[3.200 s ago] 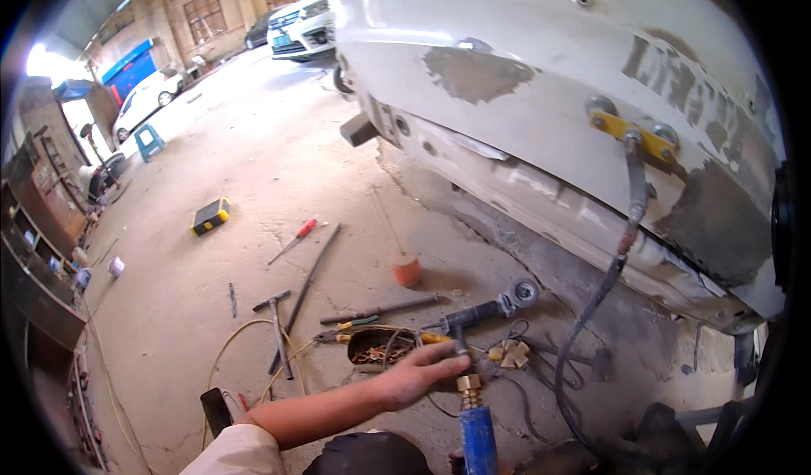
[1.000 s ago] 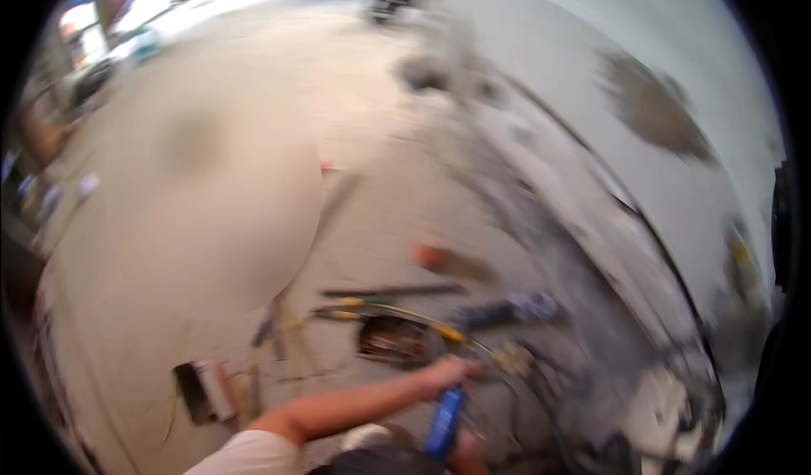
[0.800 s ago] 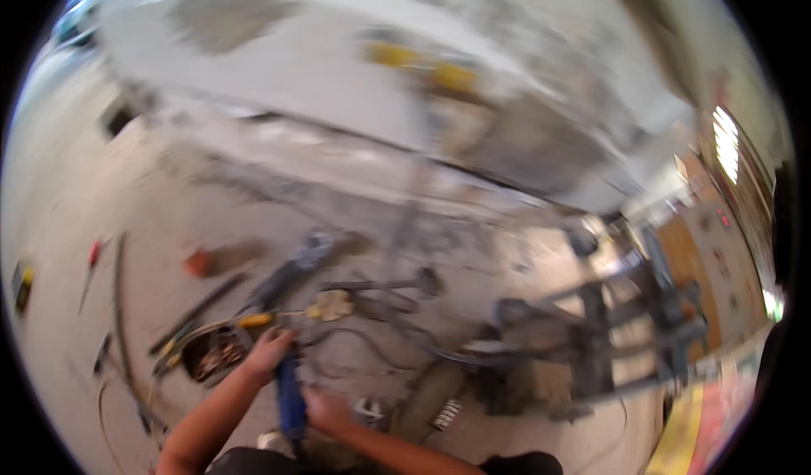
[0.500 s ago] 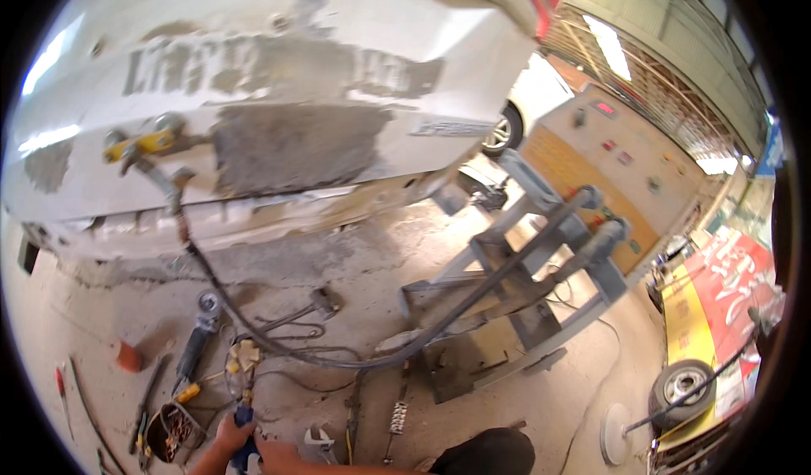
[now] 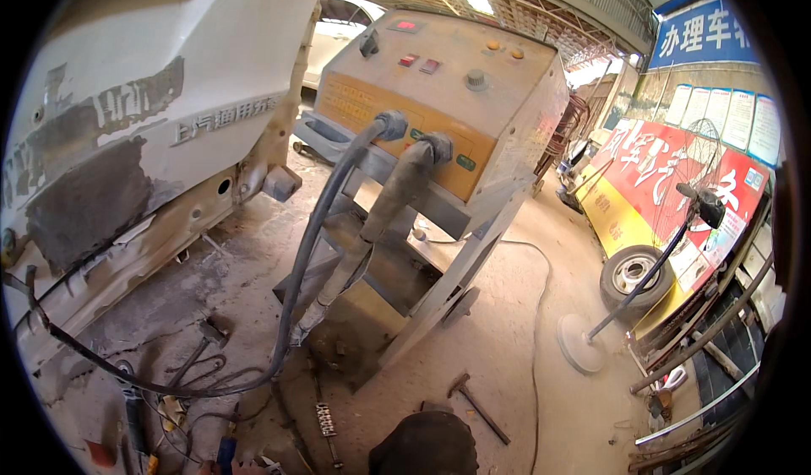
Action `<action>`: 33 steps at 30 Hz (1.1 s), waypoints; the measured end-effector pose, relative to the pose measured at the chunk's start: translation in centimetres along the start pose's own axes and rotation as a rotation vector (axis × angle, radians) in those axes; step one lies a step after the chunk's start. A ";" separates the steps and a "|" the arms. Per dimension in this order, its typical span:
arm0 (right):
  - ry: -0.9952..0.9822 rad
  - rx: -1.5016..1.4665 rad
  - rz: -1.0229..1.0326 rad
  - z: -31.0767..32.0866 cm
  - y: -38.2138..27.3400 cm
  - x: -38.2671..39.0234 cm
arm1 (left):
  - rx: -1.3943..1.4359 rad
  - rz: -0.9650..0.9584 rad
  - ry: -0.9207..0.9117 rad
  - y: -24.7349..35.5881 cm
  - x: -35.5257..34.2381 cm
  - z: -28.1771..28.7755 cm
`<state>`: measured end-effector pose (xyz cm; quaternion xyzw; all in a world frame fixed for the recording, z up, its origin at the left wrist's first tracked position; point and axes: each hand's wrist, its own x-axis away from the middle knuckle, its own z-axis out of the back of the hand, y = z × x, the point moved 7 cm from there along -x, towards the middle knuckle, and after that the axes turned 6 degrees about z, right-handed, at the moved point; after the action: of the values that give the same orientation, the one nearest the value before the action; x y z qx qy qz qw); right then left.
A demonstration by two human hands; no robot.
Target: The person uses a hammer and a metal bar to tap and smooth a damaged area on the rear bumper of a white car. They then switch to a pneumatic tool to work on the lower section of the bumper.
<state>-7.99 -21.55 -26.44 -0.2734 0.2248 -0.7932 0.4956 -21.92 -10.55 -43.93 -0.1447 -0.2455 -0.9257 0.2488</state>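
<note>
A blue-handled tool (image 5: pixel 226 450) stands upright at the lower edge, with a narrow metal tip and a cord near it. My left hand (image 5: pixel 206 469) is at its left side, cut off by the frame, its fingers around the handle's lower part. Just right of the handle, only a sliver of my right hand (image 5: pixel 251 467) shows; its fingers are hidden. Around them on the floor lie an angle grinder (image 5: pixel 133 420), a heavy hammer (image 5: pixel 201 346) and a rod with a coil spring (image 5: pixel 325 422).
A dusty machine cabinet (image 5: pixel 498 61) stands on a grey wheeled frame, its thick black cable (image 5: pixel 306 264) looping toward the white car body (image 5: pixel 228 61) with scraped patches. Another hammer (image 5: pixel 481 409) lies near a dark rounded shape (image 5: pixel 427 445). A loose tyre (image 5: pixel 634 276) and round-based stand (image 5: pixel 581 344) are at right.
My view has swung right, so the machine is nearer the middle and the car panel has slid left. Both hands and the blue-handled tool now sit lower, mostly cut off.
</note>
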 end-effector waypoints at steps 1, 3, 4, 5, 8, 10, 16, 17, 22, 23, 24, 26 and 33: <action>0.007 -0.004 -0.011 -0.2 0.2 0.1 | -0.108 -0.068 0.073 0.1 0.5 0.3; 0.009 0.001 -0.023 -0.7 0.8 0.3 | -0.145 0.061 -0.013 0.7 2.3 2.0; 0.002 0.004 -0.023 -1.0 1.0 0.3 | -0.156 0.136 -0.053 1.5 3.5 3.1; 0.003 0.001 -0.029 -1.2 1.0 0.5 | -0.162 0.125 -0.032 0.8 4.2 3.1; 0.053 0.018 -0.034 -2.9 2.1 1.5 | -0.156 0.116 0.068 -0.3 6.1 2.6; 0.241 0.044 0.011 -5.1 4.2 2.1 | -0.150 0.143 0.163 2.8 8.4 6.4; -0.007 0.051 -0.208 2.6 1.6 1.5 | -0.265 0.271 0.102 3.4 15.5 9.7; -0.036 0.048 -0.201 3.1 1.2 1.4 | -0.310 0.290 0.094 2.3 16.5 9.1; -0.016 0.130 -0.186 3.6 1.3 0.8 | -0.486 0.528 -0.208 -4.7 22.7 5.7; -0.013 0.131 -0.196 3.2 1.6 0.9 | -0.497 0.541 -0.249 -5.6 23.5 5.6; -0.007 0.131 -0.204 2.8 1.9 0.9 | -0.509 0.555 -0.288 -5.8 23.8 6.1; 0.007 0.130 -0.213 1.8 2.6 0.9 | -0.381 0.577 -0.274 -5.6 23.5 7.1; 0.006 0.172 -0.149 0.1 2.8 0.9 | -0.086 0.388 -0.225 3.2 17.4 12.7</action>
<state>-6.37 -23.48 -27.95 -0.2437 0.1364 -0.8450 0.4561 -32.87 -13.09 -25.26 -0.3018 -0.1993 -0.8483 0.3867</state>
